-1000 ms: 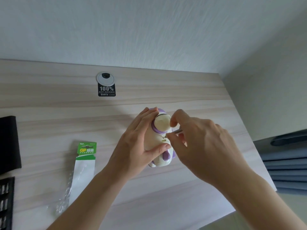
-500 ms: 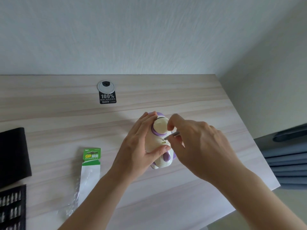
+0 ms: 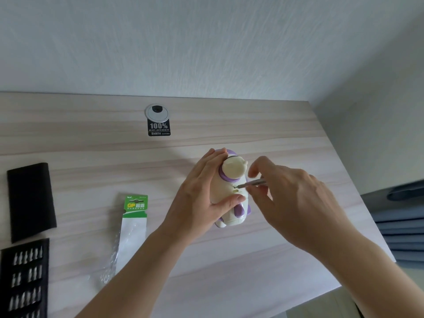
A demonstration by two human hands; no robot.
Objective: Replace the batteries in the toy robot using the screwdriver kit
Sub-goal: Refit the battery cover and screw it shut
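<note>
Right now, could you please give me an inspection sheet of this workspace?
Surface: light wood-grain desk.
Job's things: toy robot standing on the desk; screwdriver tip at a slot in its body; GP battery pack left of it; bit tray and black cover at the left edge.
Clutter: nothing seen.
Hands: left hand grips the toy robot; right hand holds the screwdriver.
Cables: nothing seen; cable grommet with black sticker.
Surroundings: white wall; blue-grey fabric at right.

Head-worn view, forward-down, close over the desk point(image 3: 91, 157)
</note>
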